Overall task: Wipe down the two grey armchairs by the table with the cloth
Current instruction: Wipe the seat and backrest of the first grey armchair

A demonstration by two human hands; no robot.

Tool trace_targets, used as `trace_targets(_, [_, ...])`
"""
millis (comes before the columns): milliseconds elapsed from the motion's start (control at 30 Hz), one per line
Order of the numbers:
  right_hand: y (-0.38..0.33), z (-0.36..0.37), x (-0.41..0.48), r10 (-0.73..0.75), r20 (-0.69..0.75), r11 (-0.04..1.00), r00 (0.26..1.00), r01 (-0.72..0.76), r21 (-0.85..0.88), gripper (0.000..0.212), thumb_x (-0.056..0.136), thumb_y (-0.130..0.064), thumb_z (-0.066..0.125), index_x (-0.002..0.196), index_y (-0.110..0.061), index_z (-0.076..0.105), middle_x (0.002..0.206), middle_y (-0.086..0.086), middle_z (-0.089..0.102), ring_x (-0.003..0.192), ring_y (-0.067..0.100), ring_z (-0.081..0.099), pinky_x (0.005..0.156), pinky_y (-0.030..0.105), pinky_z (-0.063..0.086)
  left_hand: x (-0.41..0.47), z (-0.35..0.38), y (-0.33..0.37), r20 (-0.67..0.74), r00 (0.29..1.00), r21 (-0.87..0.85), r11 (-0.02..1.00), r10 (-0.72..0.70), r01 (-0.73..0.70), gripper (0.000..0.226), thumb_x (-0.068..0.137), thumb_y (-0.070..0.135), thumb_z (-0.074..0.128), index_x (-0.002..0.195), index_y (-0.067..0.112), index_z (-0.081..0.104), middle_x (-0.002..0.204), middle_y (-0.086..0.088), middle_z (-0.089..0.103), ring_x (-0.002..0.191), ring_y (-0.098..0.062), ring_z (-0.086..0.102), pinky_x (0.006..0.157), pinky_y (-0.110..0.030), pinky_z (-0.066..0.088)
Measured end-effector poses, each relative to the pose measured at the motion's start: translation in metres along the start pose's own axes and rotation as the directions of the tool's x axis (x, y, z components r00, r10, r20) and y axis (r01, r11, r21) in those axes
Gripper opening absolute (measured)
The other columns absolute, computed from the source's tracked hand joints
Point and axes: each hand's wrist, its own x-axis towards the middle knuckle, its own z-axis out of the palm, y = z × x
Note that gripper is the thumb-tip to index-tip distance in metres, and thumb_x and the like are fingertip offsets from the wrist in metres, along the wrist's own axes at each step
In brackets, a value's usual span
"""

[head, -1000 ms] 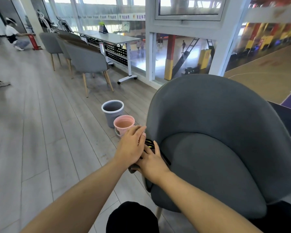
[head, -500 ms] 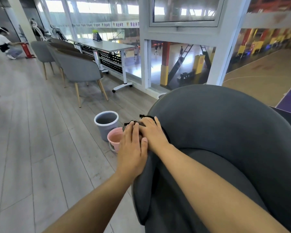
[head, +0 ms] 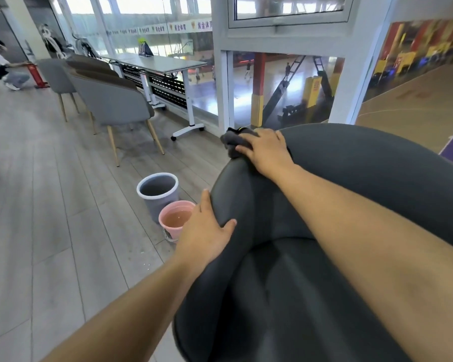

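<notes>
A dark grey armchair [head: 364, 184] fills the lower right of the head view, its curved back rim facing me. My right hand [head: 266, 150] presses a dark grey cloth [head: 232, 143] onto the top left of that rim, fingers over the cloth. My left hand [head: 203, 231] grips the chair's left edge lower down, thumb on the inner side. Further grey armchairs [head: 113, 103] stand by a long white table [head: 162, 64] at the back left.
A grey bucket [head: 158, 192] and a pink bucket [head: 175, 220] holding water stand on the wood floor just left of the chair. Glass walls run along the right. A person [head: 3, 66] crouches far back left beside a red extinguisher.
My right hand has slid the cloth up along the chair rim to its top. My left hand came off the right hand and now holds the chair's left edge. The view moved closer.
</notes>
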Motion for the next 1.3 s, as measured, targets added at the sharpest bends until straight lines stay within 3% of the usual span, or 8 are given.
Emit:
trace_targets(367, [0.136,-0.049,-0.012,0.313,-0.037,0.947,0.949,-0.315,-0.062,0.042,0.100,-0.045,0.043,0.141,-0.036,0.042,0.137,0.010,0.045,0.129,0.034,0.038,0.108,0.051,0.029,-0.005,-0.003,0.011,0.018,0.997,0.102,0.992,-0.082,0.079,0.101,0.084,0.049,0.069,0.160,0.032,0.004,0.156,0.000,0.042,0.131,-0.030,0.053,0.096,-0.048,0.049])
trace_targets(633, [0.182,-0.066,-0.057,0.352,-0.118,0.928,0.928,-0.363,-0.087,0.045,0.100,-0.027,0.051,0.144,-0.027,0.042,0.138,0.017,0.041,0.128,0.039,0.035,0.107,0.052,0.029,-0.010,0.001,0.018,-0.046,0.998,0.155,0.987,-0.037,0.044,0.080,0.098,0.053,0.050,0.160,0.021,0.011,0.153,-0.006,0.046,0.120,-0.035,0.060,0.088,-0.045,0.051])
trace_targets(800, [0.141,-0.044,-0.069,0.464,-0.196,0.877,0.864,-0.416,0.242,0.043,0.099,-0.019,0.050,0.141,-0.027,0.047,0.142,0.014,0.036,0.125,0.040,0.039,0.108,0.049,0.035,-0.010,0.001,0.019,-0.062,0.998,0.074,0.997,-0.026,0.031,0.063,0.105,0.049,0.033,0.160,0.020,0.017,0.157,-0.006,0.042,0.130,-0.036,0.051,0.097,-0.048,0.046])
trace_targets(867, [0.109,-0.031,-0.073,0.463,-0.179,0.832,0.868,-0.356,0.426,0.044,0.098,-0.016,0.051,0.141,-0.023,0.049,0.140,0.010,0.040,0.125,0.031,0.043,0.108,0.031,0.034,-0.012,0.001,0.016,-0.080,0.997,0.014,1.000,-0.010,0.011,0.056,0.108,0.043,0.028,0.159,0.021,0.023,0.155,-0.004,0.046,0.133,-0.033,0.050,0.101,-0.046,0.044])
trace_targets(933, [0.061,-0.024,-0.077,0.456,-0.125,0.708,0.881,-0.274,0.651,0.043,0.098,-0.011,0.052,0.140,-0.018,0.052,0.133,0.004,0.046,0.116,0.005,0.051,0.090,0.003,0.030,-0.013,-0.002,0.013,-0.094,0.996,-0.059,0.998,-0.004,-0.001,0.051,0.109,0.036,0.029,0.158,0.023,0.029,0.154,-0.002,0.048,0.136,-0.030,0.048,0.106,-0.042,0.041])
trace_targets(967, [0.032,-0.019,-0.079,0.433,-0.097,0.650,0.896,-0.236,0.722,0.043,0.098,-0.011,0.053,0.140,-0.018,0.052,0.131,0.003,0.046,0.111,-0.002,0.052,0.084,0.000,0.029,-0.013,-0.003,0.012,-0.099,0.995,-0.109,0.994,-0.015,0.004,0.049,0.109,0.034,0.030,0.157,0.023,0.032,0.155,-0.001,0.048,0.138,-0.027,0.047,0.109,-0.040,0.038])
trace_targets(1100, [-0.068,0.027,-0.111,0.380,-0.081,0.577,0.922,-0.167,0.800,0.041,0.098,-0.017,0.055,0.138,-0.023,0.055,0.145,0.004,0.041,0.133,0.019,0.040,0.111,0.025,0.030,-0.013,-0.007,0.010,-0.124,0.984,-0.356,0.931,-0.130,0.078,0.044,0.109,0.027,0.036,0.151,0.021,0.047,0.154,0.002,0.049,0.142,-0.019,0.042,0.118,-0.033,0.029])
trace_targets(1300, [-0.113,0.057,-0.193,0.530,-0.016,0.388,0.848,-0.226,0.894,0.041,0.099,-0.015,0.056,0.139,-0.025,0.054,0.135,-0.003,0.051,0.122,0.005,0.050,0.100,0.004,0.029,-0.014,-0.007,0.004,-0.152,0.980,-0.476,0.878,-0.126,0.039,0.039,0.109,0.025,0.037,0.144,0.018,0.054,0.142,0.007,0.055,0.129,-0.009,0.047,0.113,-0.025,0.033])
